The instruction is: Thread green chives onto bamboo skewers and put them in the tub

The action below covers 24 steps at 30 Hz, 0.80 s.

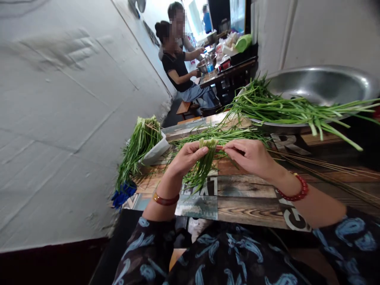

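In my left hand (pixel 190 156) is a small bunch of garlic chives (pixel 204 164), held by its pale ends under the thumb, with the green leaves hanging down over the table. At the bunch's right side, my right hand (pixel 252 156) is closed in a pinch on a thin skewer (pixel 220 147); how far it runs into the chives is hidden. Behind both hands lie loose chives (pixel 219 134) on the wood-patterned table (pixel 249 206). To the left, a white container (pixel 156 152) holds upright chive bunches (pixel 142 132) with thin sticks across their pale tops.
Several long skewers (pixel 329 163) lie on the table at right. A large metal basin (pixel 323 85) stands at the back right, chives (pixel 276 105) draped over its rim. Something blue (pixel 123 194) sits at the left edge beside the wall. Two people (pixel 178 67) sit at another table beyond.
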Each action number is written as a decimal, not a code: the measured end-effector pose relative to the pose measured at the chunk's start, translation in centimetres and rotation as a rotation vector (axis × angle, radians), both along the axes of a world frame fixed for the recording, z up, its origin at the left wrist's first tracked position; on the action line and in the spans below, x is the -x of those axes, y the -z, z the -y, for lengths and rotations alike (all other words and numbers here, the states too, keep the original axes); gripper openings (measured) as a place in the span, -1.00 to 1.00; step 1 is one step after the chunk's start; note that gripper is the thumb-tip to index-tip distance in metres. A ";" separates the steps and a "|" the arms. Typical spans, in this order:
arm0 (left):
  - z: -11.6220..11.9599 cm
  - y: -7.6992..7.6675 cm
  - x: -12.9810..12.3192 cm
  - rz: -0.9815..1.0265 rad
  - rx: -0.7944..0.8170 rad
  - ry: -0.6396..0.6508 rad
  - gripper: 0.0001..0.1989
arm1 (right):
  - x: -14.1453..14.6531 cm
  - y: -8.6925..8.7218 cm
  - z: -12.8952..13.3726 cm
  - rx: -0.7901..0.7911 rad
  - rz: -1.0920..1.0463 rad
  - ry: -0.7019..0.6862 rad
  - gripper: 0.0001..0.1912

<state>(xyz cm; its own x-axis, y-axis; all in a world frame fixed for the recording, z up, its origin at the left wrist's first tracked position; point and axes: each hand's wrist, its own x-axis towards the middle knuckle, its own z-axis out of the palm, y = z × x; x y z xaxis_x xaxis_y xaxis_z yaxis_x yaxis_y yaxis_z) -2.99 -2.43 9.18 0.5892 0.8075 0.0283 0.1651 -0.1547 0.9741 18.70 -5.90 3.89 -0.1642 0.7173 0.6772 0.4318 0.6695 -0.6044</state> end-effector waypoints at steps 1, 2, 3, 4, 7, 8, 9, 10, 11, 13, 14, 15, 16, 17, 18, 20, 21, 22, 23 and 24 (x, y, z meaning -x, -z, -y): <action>0.2 -0.1 -0.2 0.028 0.003 -0.033 -0.58 | 0.1 -0.3 -0.1 -0.023 0.000 -0.005 -0.81; 0.5 -0.2 -0.4 0.051 0.012 -0.064 -0.58 | 0.1 -0.5 -0.3 -0.040 0.006 -0.012 -0.81; 0.7 -0.3 -0.6 0.064 0.020 -0.091 -0.59 | 0.1 -0.7 -0.4 -0.055 0.021 -0.017 -0.80; 0.8 -0.3 -0.8 0.073 0.025 -0.113 -0.59 | 0.1 -0.9 -0.6 -0.069 0.043 -0.024 -0.80; 1.3 -0.5 -1.1 0.114 0.037 -0.163 -0.62 | -0.3 -1.4 -1.0 -0.107 0.114 -0.049 -0.78; 1.4 -0.5 -1.2 0.131 0.048 -0.176 -0.62 | -0.5 -1.6 -1.1 -0.113 0.125 -0.060 -0.78; 1.6 -0.6 -1.3 0.147 0.061 -0.189 -0.63 | -0.6 -1.7 -1.2 -0.115 0.128 -0.070 -0.79; 1.7 -0.6 -1.3 0.157 0.076 -0.200 -0.63 | -0.7 -1.7 -1.3 -0.116 0.127 -0.079 -0.80; 1.8 -0.5 -1.4 0.165 0.087 -0.207 -0.64 | -0.8 -1.8 -1.3 -0.118 0.124 -0.085 -0.80; 2.0 -0.3 -1.7 0.177 0.103 -0.205 -0.64 | -0.8 -1.8 -1.3 -0.126 0.120 -0.093 -0.79; 2.1 -0.1 -1.9 0.179 0.106 -0.200 -0.64 | -0.8 -1.9 -1.3 -0.130 0.118 -0.100 -0.78; 2.1 0.0 -2.2 0.180 0.107 -0.194 -0.64 | -0.7 -1.9 -1.2 -0.133 0.115 -0.109 -0.77; 2.2 0.2 -2.5 0.178 0.109 -0.190 -0.64 | -0.7 -2.0 -1.2 -0.131 0.112 -0.121 -0.76; 2.2 0.4 -2.8 0.177 0.110 -0.189 -0.63 | -0.6 -2.1 -1.2 -0.126 0.108 -0.132 -0.75; 2.2 0.5 -3.1 0.177 0.110 -0.194 -0.63 | -0.6 -2.2 -1.2 -0.120 0.102 -0.140 -0.74; 2.2 0.6 -3.4 0.186 0.112 -0.206 -0.60 | -0.6 -2.4 -1.4 -0.107 0.080 -0.151 -0.73; 2.2 0.6 -3.4 0.195 0.114 -0.213 -0.59 | -0.6 -2.4 -1.5 -0.099 0.065 -0.157 -0.73; 2.2 0.4 -3.4 0.210 0.111 -0.222 -0.56 | -0.7 -2.5 -1.7 -0.090 0.047 -0.161 -0.74; 2.2 0.3 -3.2 0.230 0.103 -0.237 -0.53 | -0.8 -2.5 -1.9 -0.078 0.031 -0.163 -0.75; 2.2 0.1 -2.9 0.252 0.089 -0.255 -0.50 | -1.0 -2.5 -2.0 -0.062 0.019 -0.165 -0.77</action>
